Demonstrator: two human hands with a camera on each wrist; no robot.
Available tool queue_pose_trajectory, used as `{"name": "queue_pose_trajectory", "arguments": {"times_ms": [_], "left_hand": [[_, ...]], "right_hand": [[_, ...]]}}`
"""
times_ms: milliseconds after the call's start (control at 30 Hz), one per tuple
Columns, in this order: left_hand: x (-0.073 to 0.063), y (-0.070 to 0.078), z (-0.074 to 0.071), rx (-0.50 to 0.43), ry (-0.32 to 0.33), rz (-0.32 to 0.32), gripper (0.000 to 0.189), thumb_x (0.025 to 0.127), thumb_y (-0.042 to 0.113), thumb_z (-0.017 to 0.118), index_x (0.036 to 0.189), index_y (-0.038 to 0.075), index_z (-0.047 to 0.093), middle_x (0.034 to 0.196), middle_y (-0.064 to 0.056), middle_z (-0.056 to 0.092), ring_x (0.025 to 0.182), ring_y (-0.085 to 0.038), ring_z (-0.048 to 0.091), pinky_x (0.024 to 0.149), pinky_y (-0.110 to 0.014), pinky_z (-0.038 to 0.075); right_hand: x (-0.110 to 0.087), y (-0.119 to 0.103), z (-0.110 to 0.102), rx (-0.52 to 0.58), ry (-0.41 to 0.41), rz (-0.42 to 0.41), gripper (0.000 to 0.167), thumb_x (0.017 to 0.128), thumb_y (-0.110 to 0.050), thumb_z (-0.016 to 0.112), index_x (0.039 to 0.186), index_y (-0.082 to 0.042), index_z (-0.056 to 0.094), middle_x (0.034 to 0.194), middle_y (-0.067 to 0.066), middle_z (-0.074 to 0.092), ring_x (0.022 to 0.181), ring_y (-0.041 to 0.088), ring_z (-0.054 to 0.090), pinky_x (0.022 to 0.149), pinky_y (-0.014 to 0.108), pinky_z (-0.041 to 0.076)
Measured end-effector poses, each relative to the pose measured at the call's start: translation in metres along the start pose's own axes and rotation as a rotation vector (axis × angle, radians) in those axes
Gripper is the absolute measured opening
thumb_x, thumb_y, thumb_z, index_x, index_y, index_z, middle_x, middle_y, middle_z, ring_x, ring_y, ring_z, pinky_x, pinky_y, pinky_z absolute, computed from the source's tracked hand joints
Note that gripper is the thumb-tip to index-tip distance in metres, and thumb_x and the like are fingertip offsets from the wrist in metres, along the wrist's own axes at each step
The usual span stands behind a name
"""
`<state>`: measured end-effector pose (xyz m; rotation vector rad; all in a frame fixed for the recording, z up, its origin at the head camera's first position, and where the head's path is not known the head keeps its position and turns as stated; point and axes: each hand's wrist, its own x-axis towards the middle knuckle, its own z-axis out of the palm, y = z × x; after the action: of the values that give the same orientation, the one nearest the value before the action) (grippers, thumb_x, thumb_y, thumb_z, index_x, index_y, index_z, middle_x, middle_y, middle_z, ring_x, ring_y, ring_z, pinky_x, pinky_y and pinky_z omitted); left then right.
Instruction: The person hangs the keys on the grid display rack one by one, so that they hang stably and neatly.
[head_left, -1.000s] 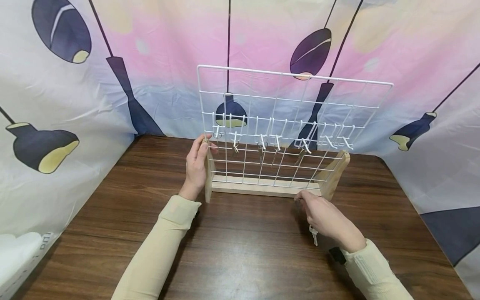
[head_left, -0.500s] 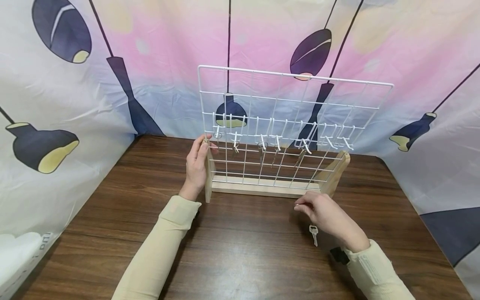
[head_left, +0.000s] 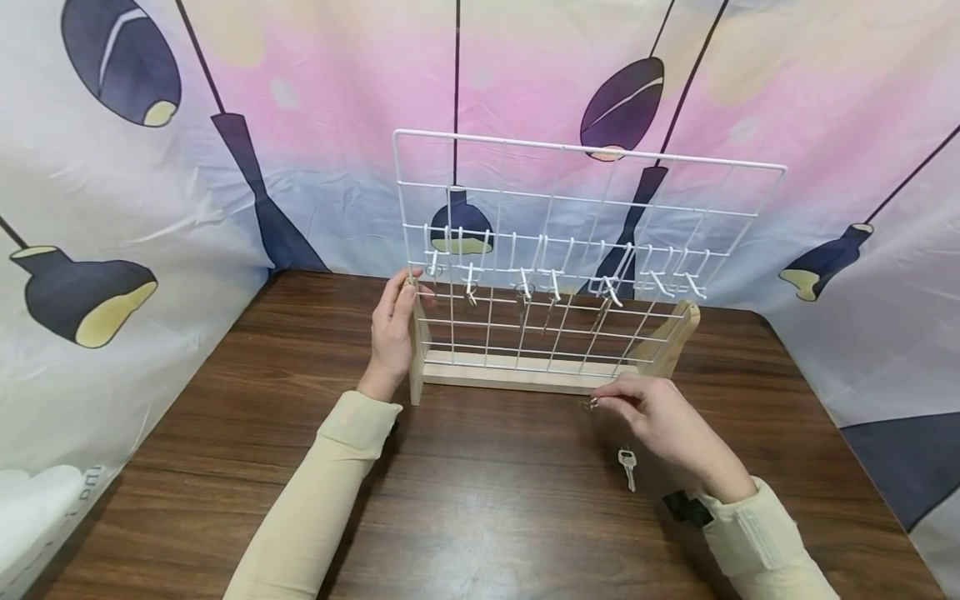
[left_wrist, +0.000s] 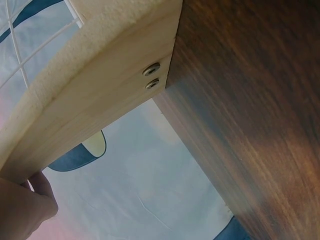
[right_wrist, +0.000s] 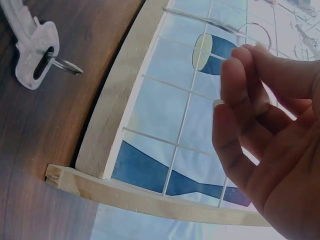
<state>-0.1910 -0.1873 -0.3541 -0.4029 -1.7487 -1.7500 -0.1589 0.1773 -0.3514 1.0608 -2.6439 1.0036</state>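
A white wire grid rack (head_left: 592, 152) stands upright on a wooden base (head_left: 525, 382). My left hand (head_left: 392, 333) grips the top of its left wooden side (head_left: 417, 358); the left wrist view shows that wooden side (left_wrist: 95, 95) close up. In front of the rack's right end, my right hand (head_left: 663, 417) pinches a key ring (right_wrist: 270, 37) between thumb and forefinger. A thin metal key (right_wrist: 202, 19), seen nearly edge-on, hangs from that ring. Another key (head_left: 627, 469) lies on the table below the right hand, its own small ring (right_wrist: 67, 66) attached.
White hooks (head_left: 657, 284) line the middle of the grid; several carry keys (head_left: 522, 310), while the two rightmost hold none. A white package (head_left: 45, 517) sits at the table's left edge. Patterned cloth (head_left: 337, 100) surrounds the brown table (head_left: 487, 500).
My right hand has shifted slightly right and its fingers have turned, so the pinched ring and key now show at the fingertips. The table key is more exposed. My left hand stays put.
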Motion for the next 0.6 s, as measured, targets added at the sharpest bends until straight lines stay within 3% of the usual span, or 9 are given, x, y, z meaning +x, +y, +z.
{"name": "queue_pose_trajectory", "arguments": {"times_ms": [133, 300, 400, 467, 600], "left_hand": [[-0.001, 0.000, -0.001, 0.009, -0.003, 0.004, 0.038, 0.105, 0.020, 0.037, 0.132, -0.003, 0.051, 0.098, -0.028, 0.056, 0.092, -0.044, 0.055, 0.087, -0.048, 0.045], [0.000, 0.003, -0.001, 0.010, -0.002, -0.019, 0.036, 0.105, 0.011, 0.034, 0.133, -0.006, 0.049, 0.096, -0.015, 0.060, 0.090, -0.027, 0.060, 0.087, -0.034, 0.047], [-0.001, 0.015, 0.002, 0.011, -0.005, -0.026, 0.036, 0.104, 0.006, 0.033, 0.132, -0.011, 0.047, 0.096, -0.022, 0.058, 0.089, -0.018, 0.060, 0.086, -0.029, 0.046], [-0.001, 0.023, 0.004, 0.011, -0.009, -0.026, 0.036, 0.104, 0.004, 0.032, 0.132, -0.014, 0.046, 0.098, -0.033, 0.054, 0.089, -0.024, 0.059, 0.086, -0.029, 0.046], [-0.002, 0.034, 0.007, 0.015, -0.010, -0.034, 0.036, 0.104, 0.004, 0.032, 0.131, -0.016, 0.044, 0.100, -0.041, 0.049, 0.090, -0.036, 0.057, 0.086, -0.028, 0.046]], "right_hand": [[0.000, -0.002, -0.004, 0.007, 0.048, 0.005, 0.011, 0.088, -0.010, 0.072, 0.097, -0.016, 0.076, 0.089, -0.011, 0.067, 0.076, 0.005, 0.060, 0.064, 0.021, 0.049], [0.000, -0.006, -0.009, 0.046, 0.073, 0.103, 0.006, 0.090, -0.021, 0.070, 0.095, -0.022, 0.074, 0.093, -0.010, 0.068, 0.069, 0.008, 0.061, 0.059, 0.024, 0.050], [0.001, -0.010, -0.012, 0.084, 0.090, 0.152, 0.005, 0.091, -0.024, 0.070, 0.095, -0.024, 0.073, 0.092, -0.008, 0.069, 0.060, 0.010, 0.058, 0.054, 0.025, 0.047], [0.001, -0.012, -0.014, 0.109, 0.113, 0.178, 0.005, 0.091, -0.025, 0.070, 0.095, -0.023, 0.073, 0.092, -0.006, 0.070, 0.054, 0.010, 0.054, 0.049, 0.024, 0.044], [0.003, -0.014, -0.018, 0.170, 0.188, 0.192, 0.007, 0.091, -0.020, 0.070, 0.098, -0.017, 0.073, 0.091, -0.002, 0.070, 0.054, 0.006, 0.050, 0.046, 0.022, 0.040]]}}
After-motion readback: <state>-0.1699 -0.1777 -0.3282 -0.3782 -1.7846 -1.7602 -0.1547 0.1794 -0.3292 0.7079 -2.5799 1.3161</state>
